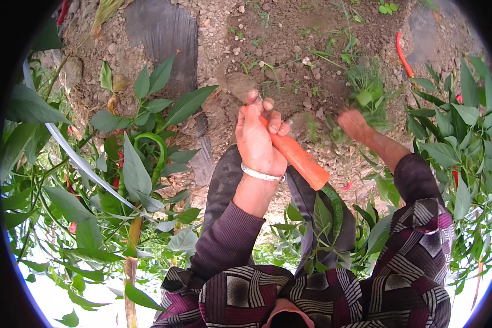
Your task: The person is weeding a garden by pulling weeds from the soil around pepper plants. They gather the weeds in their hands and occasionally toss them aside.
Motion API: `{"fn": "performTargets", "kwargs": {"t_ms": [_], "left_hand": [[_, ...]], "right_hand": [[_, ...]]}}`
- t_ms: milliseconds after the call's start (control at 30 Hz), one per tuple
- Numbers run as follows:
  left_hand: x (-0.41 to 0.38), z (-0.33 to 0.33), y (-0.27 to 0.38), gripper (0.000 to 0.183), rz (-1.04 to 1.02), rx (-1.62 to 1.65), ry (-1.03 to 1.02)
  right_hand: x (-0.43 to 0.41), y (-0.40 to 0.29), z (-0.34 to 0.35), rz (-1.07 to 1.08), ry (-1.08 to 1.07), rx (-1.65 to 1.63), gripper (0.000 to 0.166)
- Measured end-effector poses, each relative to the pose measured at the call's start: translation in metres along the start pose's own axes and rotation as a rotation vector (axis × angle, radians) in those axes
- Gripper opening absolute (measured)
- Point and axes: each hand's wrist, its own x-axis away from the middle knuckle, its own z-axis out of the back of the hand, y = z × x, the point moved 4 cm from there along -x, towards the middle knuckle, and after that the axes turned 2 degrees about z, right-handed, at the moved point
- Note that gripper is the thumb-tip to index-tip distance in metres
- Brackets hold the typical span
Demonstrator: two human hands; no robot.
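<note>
My left hand (259, 135), with a pale bracelet at its wrist, is closed around the orange handle (301, 160) of a hand tool. The handle slants from upper left to lower right. Beyond my fingers, a brown, earth-coloured shape (238, 85) may be the tool's head, but it blends into the soil. My right hand (352, 123) is blurred and low over the ground at the right. Blurred green weeds (369, 96) lie right beside its fingers. Whether it grips any of them cannot be made out.
Pepper plants with green leaves (137, 168) and a curved green pepper (158, 151) crowd the left. More plants (451, 123) stand at the right. A red pepper (402, 55), dark plastic film (168, 45) and a white strap (78, 160) are in view. My knees (223, 184) flank the soil.
</note>
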Motion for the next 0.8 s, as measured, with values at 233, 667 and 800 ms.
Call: {"fn": "performTargets", "kwargs": {"t_ms": [233,667,800], "left_hand": [[-0.002,-0.006,-0.003,0.010,-0.039,-0.040,0.018],[0.026,0.010,0.010,0.013,-0.172,-0.177,0.034],[0.083,-0.003,-0.009,0.011,-0.086,-0.265,0.020]], "right_hand": [[-0.114,-0.030,0.075,-0.241,0.508,-0.170,0.016],[-0.034,-0.022,0.091,-0.301,0.461,-0.609,0.010],[0.063,-0.002,0.151,-0.447,0.484,-0.658,0.021]]}}
